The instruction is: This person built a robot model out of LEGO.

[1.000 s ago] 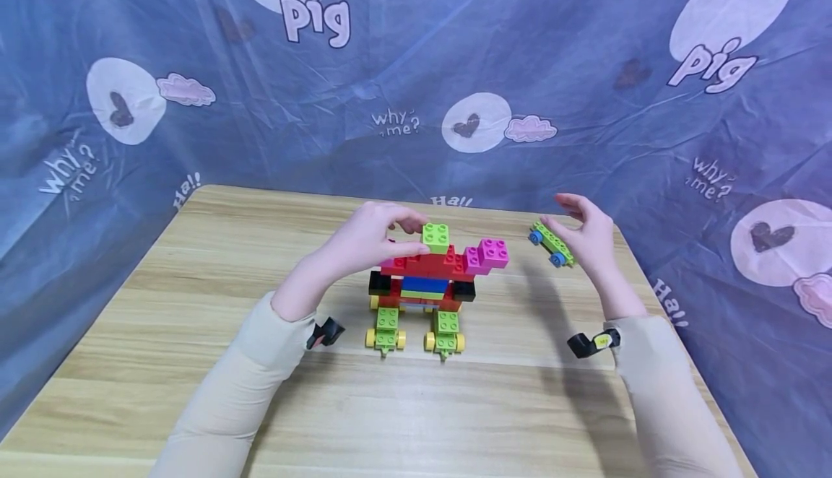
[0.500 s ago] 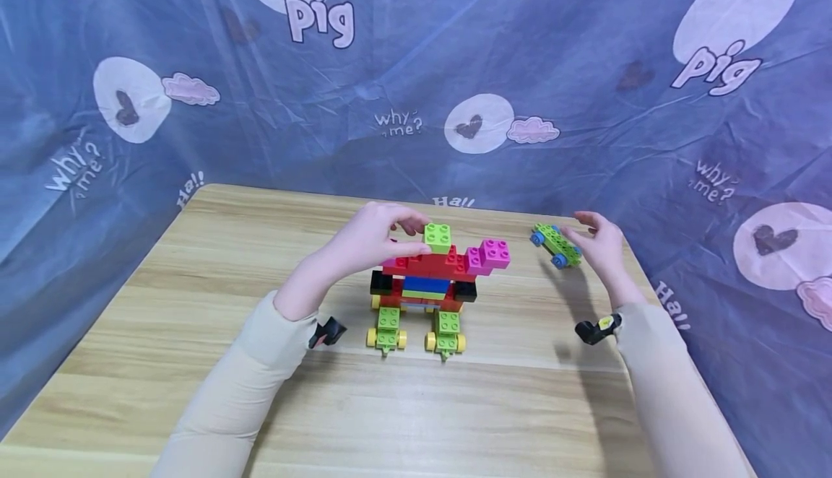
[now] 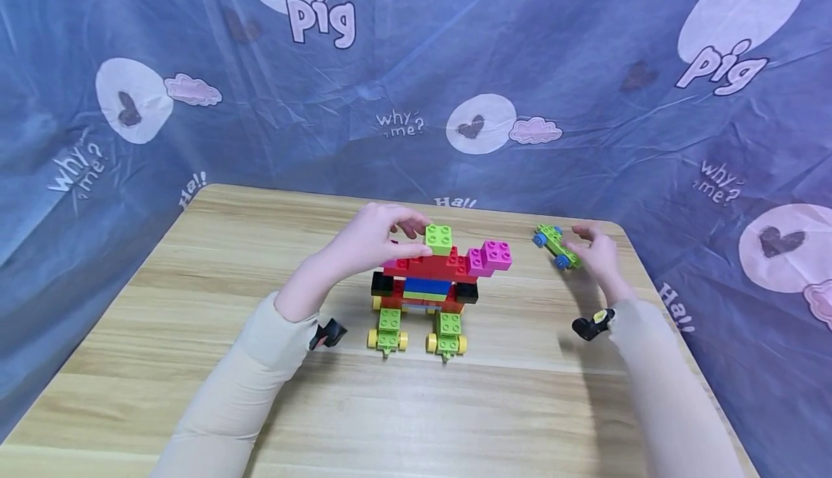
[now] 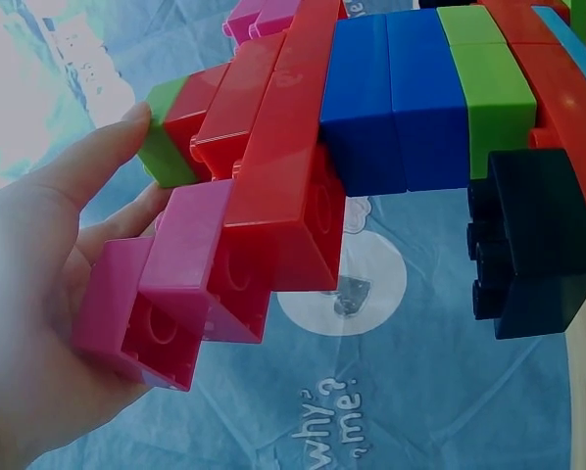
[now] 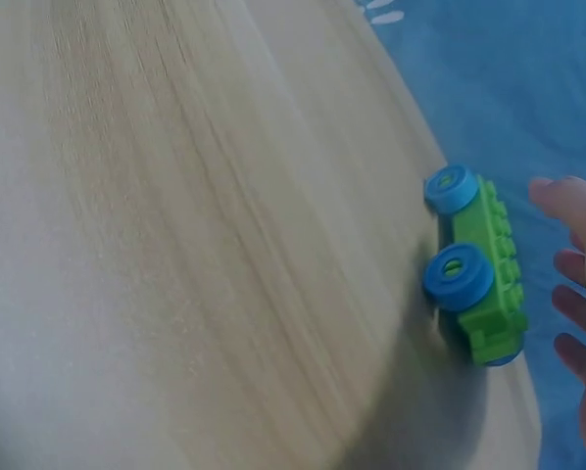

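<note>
A brick model (image 3: pixel 435 279) stands mid-table on two green wheel bases with yellow wheels; it has red, blue and black layers, a lime brick on top and pink bricks at the right. My left hand (image 3: pixel 390 236) grips its upper left end. In the left wrist view my left hand (image 4: pixel 48 294) curls round pink bricks (image 4: pixel 180 289) of the brick model (image 4: pixel 391 98), thumb tip on a green brick. A loose green wheel base with blue wheels (image 3: pixel 555 245) lies at the far right. My right hand (image 3: pixel 594 247) hovers beside it, fingers (image 5: pixel 579 294) relaxed, just short of the wheel base (image 5: pixel 474 279).
The wooden table (image 3: pixel 195 283) is walled on three sides by a blue printed cloth (image 3: pixel 416 66). The green wheel base lies close to the table's far right corner and edge. Black wrist mounts (image 3: pixel 328 332) show at both sleeves.
My right hand has lowered and moved in toward the green wheel base, its fingers now close beside it. The left hand and the model have stayed put.
</note>
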### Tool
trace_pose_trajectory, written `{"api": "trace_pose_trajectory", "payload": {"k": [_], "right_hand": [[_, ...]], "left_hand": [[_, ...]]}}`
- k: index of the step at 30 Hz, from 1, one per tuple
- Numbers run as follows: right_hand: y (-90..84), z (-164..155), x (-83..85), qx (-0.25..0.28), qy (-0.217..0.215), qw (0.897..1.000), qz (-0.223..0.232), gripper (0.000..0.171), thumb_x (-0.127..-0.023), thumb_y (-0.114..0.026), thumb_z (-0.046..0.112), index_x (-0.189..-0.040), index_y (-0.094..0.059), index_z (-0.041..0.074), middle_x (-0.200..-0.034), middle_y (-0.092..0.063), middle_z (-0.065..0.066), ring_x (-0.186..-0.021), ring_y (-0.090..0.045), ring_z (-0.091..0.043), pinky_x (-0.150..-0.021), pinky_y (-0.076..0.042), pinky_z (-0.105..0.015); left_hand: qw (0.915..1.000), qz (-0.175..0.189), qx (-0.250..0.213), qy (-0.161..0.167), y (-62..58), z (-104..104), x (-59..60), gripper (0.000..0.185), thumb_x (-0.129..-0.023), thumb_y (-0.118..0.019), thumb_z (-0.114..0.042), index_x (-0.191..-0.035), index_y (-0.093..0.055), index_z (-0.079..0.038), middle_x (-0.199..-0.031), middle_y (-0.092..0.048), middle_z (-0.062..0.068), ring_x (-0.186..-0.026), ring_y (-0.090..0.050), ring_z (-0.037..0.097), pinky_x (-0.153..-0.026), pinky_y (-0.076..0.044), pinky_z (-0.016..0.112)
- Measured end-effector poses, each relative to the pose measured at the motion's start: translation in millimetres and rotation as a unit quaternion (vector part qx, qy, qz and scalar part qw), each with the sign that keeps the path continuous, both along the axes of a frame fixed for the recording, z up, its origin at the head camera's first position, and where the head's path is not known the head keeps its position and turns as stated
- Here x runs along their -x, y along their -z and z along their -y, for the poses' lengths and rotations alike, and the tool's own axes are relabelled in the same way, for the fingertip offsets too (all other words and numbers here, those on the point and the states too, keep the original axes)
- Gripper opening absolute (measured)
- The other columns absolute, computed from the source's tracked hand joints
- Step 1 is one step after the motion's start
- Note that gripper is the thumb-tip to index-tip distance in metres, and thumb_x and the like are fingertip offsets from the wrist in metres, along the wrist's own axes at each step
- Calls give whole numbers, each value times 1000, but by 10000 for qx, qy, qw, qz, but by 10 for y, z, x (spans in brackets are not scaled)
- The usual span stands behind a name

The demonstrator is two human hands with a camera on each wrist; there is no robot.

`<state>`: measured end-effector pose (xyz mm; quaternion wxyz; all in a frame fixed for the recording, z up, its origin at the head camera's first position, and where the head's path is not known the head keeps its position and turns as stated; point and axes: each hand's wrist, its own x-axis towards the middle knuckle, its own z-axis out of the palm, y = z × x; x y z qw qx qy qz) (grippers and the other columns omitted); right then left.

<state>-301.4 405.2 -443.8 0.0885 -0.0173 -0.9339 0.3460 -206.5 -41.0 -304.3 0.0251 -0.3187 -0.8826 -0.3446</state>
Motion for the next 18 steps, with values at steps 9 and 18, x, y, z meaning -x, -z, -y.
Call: {"api": "trace_pose_trajectory", "payload": {"k": [9,18], "right_hand": [[155,-56,69,-326,-50,9988,366,62,-92,-65,30,-137,-47,-8,-138,-46,-36,-127,-43,-50,-107,-33,-60],[215,-39,113,-155,-228,9972,689,67,-94,-64,33,-143,-42,-5,-138,-46,-33,-120,-47,-46,-99,-40,-55]], "left_hand": [[9999,6,-75,84,12,9,13,41,-85,-76,-29,-119,-69,-6,-107,-73,8,-94,-68,18,-86,-55,36],[9999,43,-72,86,2,4,9,41,-85,-77,-27,-119,-68,-5,-108,-73,8,-94,-68,18,-87,-56,37]]}}
